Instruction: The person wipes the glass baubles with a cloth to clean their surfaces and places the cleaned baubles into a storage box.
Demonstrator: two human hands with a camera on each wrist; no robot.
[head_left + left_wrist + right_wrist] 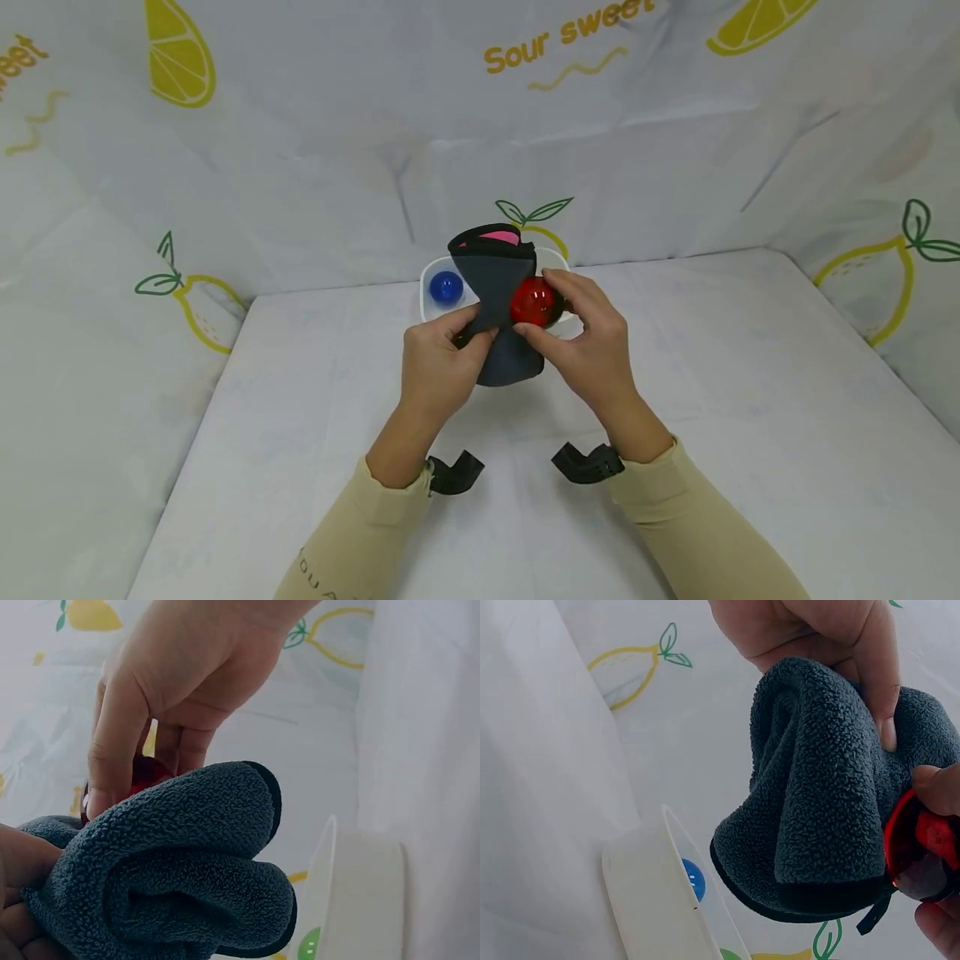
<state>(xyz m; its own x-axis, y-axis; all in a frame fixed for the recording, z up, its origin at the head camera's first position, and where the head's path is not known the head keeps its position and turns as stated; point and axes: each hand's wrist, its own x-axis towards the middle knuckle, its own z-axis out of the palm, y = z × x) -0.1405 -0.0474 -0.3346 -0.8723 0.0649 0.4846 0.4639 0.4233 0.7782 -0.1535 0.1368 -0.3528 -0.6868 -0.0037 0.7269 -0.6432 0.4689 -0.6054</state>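
Note:
A folded dark grey-blue towel (504,279) with black edging is held up in front of me, gathered at its middle. My left hand (442,358) pinches that gathered part between thumb and fingers. Some pink shows inside the towel's top fold. My right hand (592,333) grips a shiny red ball (533,301) by thumb and fingertips, right against the towel's side. In the right wrist view the red ball (926,847) sits beside the towel's fuzzy face (829,787). From the left wrist the towel (187,817) hides most of the ball.
Behind the towel stands a white container (426,310) with a blue ball (446,287) at its left. The table (300,433) has a white cover, and a lemon-print sheet (315,167) hangs behind it. Black wrist mounts (457,473) stick out from both sleeves.

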